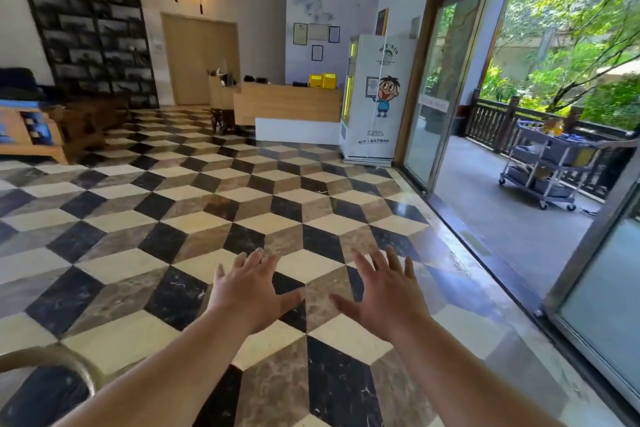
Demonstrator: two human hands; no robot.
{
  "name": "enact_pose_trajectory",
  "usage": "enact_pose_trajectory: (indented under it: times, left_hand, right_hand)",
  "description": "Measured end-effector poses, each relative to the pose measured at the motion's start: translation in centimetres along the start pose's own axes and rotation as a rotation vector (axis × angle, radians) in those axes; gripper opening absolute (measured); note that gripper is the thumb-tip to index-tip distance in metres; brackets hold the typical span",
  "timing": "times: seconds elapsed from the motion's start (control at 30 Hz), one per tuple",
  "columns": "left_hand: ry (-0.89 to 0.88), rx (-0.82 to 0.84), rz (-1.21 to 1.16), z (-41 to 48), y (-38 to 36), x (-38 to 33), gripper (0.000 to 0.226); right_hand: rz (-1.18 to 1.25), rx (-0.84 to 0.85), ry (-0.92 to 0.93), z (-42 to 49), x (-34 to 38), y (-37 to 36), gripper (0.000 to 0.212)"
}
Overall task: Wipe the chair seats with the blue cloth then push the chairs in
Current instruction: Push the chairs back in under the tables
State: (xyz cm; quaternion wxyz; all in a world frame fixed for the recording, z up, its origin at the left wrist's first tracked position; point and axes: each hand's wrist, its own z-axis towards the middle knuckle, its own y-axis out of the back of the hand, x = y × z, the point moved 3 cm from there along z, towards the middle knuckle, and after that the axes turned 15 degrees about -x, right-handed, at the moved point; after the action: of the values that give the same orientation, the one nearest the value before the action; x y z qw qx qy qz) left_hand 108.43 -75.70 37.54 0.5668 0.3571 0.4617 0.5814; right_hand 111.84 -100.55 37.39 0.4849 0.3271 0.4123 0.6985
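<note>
Hands hung spread over the checkered floor (166,204): the left hand (247,291) and the right hand (388,298) both had fingers splayed wide, palms down, gripping nothing. No blue cloth showed anywhere I could see, so the first job, by my reckoning, was to go and find it (perhaps on the service cart (543,163) out on the terrace, though I could not tell what lay in it). The only likely chair in sight was a curved wooden rail (52,362) at the lower left, its seat hidden. Better to fetch the cloth first, then wipe each seat fully before sliding anything in.
</note>
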Motion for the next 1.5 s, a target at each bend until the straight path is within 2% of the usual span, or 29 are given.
enact_pose_trajectory:
  times: [0.27, 0.43, 0.6, 0.87, 1.03, 1.17, 1.3, 1.5]
  left_hand:
    - [0.083, 0.013, 0.016, 12.3, -4.4, 5.4, 0.107]
    - [0.251, -0.026, 0.093, 19.8, -8.5, 11.6, 0.085]
    - [0.497, -0.018, 0.145, 24.7, -9.2, 17.7, 0.104]
    - [0.804, -0.104, 0.21, 28.2, -8.3, 28.8, 0.108]
    - [0.98, -0.178, 0.221, 29.4, -9.2, 38.5, 0.104]
    - [1.083, -0.224, 0.202, 31.2, -10.4, 47.4, 0.103]
    - [1.167, -0.19, 0.171, 32.9, -10.7, 54.8, 0.101]
    - [1.227, -0.195, 0.225, 34.4, -9.0, 63.8, 0.102]
  right_hand:
    - [0.102, 0.045, 0.115, 15.0, 2.8, -10.7, 0.111]
    - [0.191, 0.04, 0.263, 26.5, 5.7, -18.3, 0.113]
    - [0.25, 0.086, 0.462, 37.8, 11.1, -23.7, 0.107]
    - [0.384, 0.147, 0.768, 47.6, 27.7, -29.4, 0.106]
    - [0.402, 0.134, 0.953, 51.7, 39.7, -32.0, 0.108]
    - [0.381, 0.117, 1.024, 55.5, 48.8, -34.6, 0.111]
    - [0.367, 0.098, 1.079, 59.8, 56.3, -36.7, 0.108]
    - [0.439, 0.081, 1.172, 64.2, 67.1, -38.6, 0.106]
